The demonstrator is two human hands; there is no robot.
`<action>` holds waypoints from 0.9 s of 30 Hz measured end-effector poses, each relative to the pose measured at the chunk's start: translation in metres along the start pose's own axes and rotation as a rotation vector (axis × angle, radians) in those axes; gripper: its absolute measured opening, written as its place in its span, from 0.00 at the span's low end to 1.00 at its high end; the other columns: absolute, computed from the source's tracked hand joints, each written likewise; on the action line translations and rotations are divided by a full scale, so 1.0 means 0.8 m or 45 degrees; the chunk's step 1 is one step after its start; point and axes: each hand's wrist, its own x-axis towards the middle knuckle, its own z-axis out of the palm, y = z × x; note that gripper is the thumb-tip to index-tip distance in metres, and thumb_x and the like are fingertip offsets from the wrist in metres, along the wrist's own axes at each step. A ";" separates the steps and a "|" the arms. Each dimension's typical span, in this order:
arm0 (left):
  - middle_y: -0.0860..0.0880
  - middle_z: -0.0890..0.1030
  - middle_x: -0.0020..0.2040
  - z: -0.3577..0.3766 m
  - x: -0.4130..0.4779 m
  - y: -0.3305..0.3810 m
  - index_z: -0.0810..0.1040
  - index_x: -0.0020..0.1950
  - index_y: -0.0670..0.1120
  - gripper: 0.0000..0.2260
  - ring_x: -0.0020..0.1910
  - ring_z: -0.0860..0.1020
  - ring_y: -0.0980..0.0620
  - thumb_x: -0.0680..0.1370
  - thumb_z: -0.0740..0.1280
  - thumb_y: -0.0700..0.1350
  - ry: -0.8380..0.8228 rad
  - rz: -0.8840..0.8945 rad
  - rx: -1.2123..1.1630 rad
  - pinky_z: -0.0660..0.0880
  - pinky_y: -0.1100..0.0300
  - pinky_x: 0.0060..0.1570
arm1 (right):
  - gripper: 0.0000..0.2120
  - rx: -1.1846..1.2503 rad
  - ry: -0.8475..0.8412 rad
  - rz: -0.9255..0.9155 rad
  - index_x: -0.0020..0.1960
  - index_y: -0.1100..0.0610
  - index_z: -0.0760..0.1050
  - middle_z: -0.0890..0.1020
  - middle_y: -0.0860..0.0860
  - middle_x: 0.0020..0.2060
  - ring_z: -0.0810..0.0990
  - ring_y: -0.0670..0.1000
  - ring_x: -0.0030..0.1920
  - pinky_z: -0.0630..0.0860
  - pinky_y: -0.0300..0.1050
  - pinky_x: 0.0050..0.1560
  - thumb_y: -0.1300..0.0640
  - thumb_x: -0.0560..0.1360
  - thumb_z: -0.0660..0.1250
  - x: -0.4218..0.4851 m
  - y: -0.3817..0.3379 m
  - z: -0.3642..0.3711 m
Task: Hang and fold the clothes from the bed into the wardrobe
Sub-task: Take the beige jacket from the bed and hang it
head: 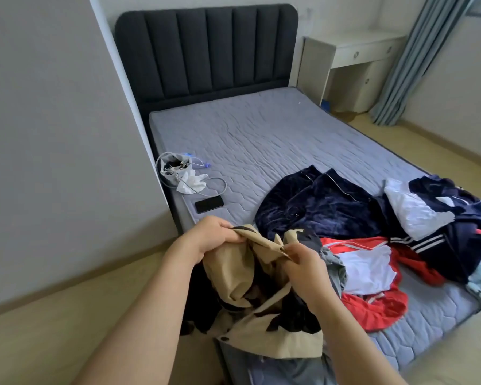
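A beige and black fabric jacket (233, 276) is held up at the lower centre of the frame, over the near corner of the grey quilted mattress (261, 140). The fingers of the left hand (211, 238) are curled round its upper edge. Those of the right hand (303, 268) are pinched on a beige fold just beside. At the right, a navy velvet garment (322, 209) and a red and white jacket (372, 273) are heaped on the bed. A black phone (208, 204) is seen left of centre.
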 end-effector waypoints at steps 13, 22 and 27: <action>0.49 0.58 0.66 0.065 0.009 -0.042 0.62 0.63 0.48 0.25 0.66 0.58 0.48 0.69 0.68 0.48 0.005 0.459 0.772 0.61 0.56 0.64 | 0.14 0.827 -0.020 0.316 0.38 0.54 0.80 0.82 0.49 0.28 0.80 0.45 0.30 0.76 0.36 0.28 0.59 0.79 0.60 0.033 -0.053 -0.026; 0.45 0.79 0.51 0.055 0.027 -0.050 0.75 0.51 0.48 0.12 0.53 0.76 0.42 0.75 0.56 0.37 0.471 0.214 0.504 0.71 0.55 0.48 | 0.11 0.738 0.052 0.269 0.38 0.54 0.80 0.83 0.53 0.35 0.81 0.51 0.38 0.79 0.45 0.40 0.56 0.77 0.63 0.032 -0.056 -0.038; 0.45 0.75 0.31 0.015 0.022 -0.008 0.72 0.37 0.46 0.14 0.31 0.74 0.47 0.76 0.54 0.32 0.253 -0.079 -0.530 0.74 0.59 0.34 | 0.07 0.443 0.277 0.184 0.38 0.52 0.78 0.80 0.51 0.33 0.77 0.51 0.37 0.75 0.46 0.39 0.57 0.75 0.66 0.032 -0.045 -0.043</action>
